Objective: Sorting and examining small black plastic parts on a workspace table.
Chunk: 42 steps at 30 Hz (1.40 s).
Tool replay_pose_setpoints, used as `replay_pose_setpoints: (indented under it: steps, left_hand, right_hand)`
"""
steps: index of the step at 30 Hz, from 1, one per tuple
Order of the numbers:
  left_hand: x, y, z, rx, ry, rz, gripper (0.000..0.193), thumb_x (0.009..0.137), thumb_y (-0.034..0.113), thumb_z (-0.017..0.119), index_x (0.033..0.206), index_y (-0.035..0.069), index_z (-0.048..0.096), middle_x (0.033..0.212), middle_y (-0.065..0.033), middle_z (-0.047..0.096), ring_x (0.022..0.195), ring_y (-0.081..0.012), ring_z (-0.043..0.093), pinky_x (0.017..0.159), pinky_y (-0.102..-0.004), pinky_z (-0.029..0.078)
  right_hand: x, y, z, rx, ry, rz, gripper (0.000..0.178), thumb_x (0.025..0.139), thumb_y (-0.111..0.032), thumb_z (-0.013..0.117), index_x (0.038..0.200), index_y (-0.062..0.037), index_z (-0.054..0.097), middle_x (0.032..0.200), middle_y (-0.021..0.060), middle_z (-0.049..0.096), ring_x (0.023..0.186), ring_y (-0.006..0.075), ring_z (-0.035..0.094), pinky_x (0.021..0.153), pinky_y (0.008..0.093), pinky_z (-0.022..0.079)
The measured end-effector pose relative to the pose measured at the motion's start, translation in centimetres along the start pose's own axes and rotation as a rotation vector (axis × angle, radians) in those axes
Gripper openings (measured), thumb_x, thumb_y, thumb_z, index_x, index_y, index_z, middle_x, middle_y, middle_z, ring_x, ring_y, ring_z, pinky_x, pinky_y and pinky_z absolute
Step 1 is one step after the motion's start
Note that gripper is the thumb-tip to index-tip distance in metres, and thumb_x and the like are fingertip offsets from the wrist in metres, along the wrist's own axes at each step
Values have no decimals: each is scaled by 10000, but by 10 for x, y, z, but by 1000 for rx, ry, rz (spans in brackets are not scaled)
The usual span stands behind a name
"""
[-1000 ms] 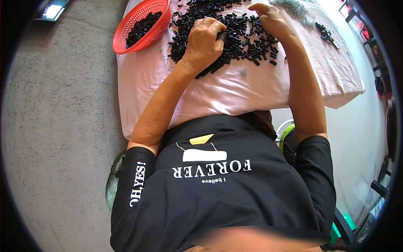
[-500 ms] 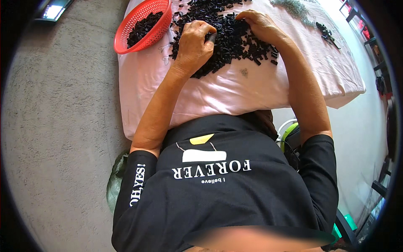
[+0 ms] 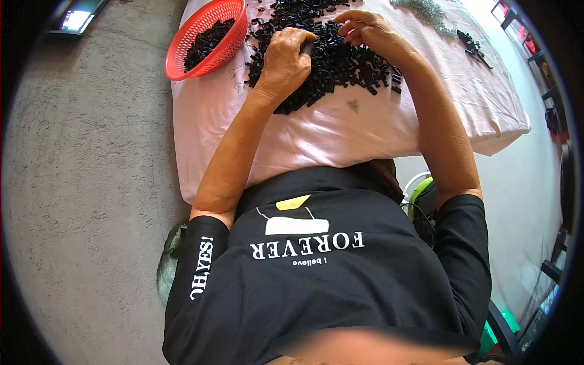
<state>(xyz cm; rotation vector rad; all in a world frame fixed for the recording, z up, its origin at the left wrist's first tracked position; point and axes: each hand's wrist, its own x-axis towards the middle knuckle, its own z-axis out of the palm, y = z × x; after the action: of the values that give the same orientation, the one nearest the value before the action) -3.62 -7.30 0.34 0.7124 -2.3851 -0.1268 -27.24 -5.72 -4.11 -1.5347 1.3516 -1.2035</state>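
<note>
A wide heap of small black tube-like pieces (image 3: 340,67) lies on the pink cloth of the table. Over its left part is my left hand (image 3: 285,59), fingers closed round a dark piece (image 3: 308,46) that shows at the thumb side. My right hand (image 3: 372,35) hovers over the right part of the heap with its fingers bent together. Whatever its fingertips hold, if anything, blends into the black pieces behind. A gap with black pieces lies between the two hands.
A red plastic basket (image 3: 177,56) part-filled with black pieces stands at the table's left edge. Far right on the cloth (image 3: 474,103) are a pile of thin silvery bits (image 3: 426,15) and a small black cluster (image 3: 471,47). A tiny silvery clump (image 3: 353,105) lies nearer me.
My right hand has shifted slightly left, toward my left hand, and its fingers have curled more. The left hand has turned a little and stays in nearly the same place.
</note>
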Motion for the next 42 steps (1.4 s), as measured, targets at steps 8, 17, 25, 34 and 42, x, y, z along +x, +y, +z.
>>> replay_pose_setpoints:
  steps: [8,17,25,34,42]
  left_hand:
    - [2,-2,7,30,-31,-35,289,789,-10,520,1031,44,668,1059,-139,654,1017,-315,604,933,-384,461]
    - [5,-1,6,-72,-41,14,231,860,6,538,1051,26,667,1014,-141,684,961,-280,657,877,-354,501]
    - [7,6,2,-153,-61,1,221,851,5,571,1046,24,672,1008,-147,692,951,-251,676,853,-325,514]
    - [14,13,9,-20,-38,130,162,803,39,620,940,60,704,914,-115,676,899,-306,636,839,-385,485]
    - [23,28,27,101,-157,211,308,690,53,595,954,151,719,1006,-80,640,1033,-300,567,940,-439,409]
  right_hand:
    - [-9,-30,4,127,150,127,431,880,10,400,1281,-88,525,928,87,660,759,150,651,640,302,518]
    - [-12,-22,13,-98,177,3,382,973,-86,397,1336,-130,507,1020,111,665,842,167,684,725,279,550]
    - [-23,-57,13,193,109,133,554,781,79,420,1301,-92,507,859,93,664,619,148,647,528,284,497]
    - [-13,-46,2,48,360,52,411,887,-83,566,1294,-58,510,710,76,667,533,120,609,468,279,478]
    - [-13,-38,0,-81,406,-108,378,814,-178,703,1151,-27,620,658,22,650,559,64,562,500,254,453]
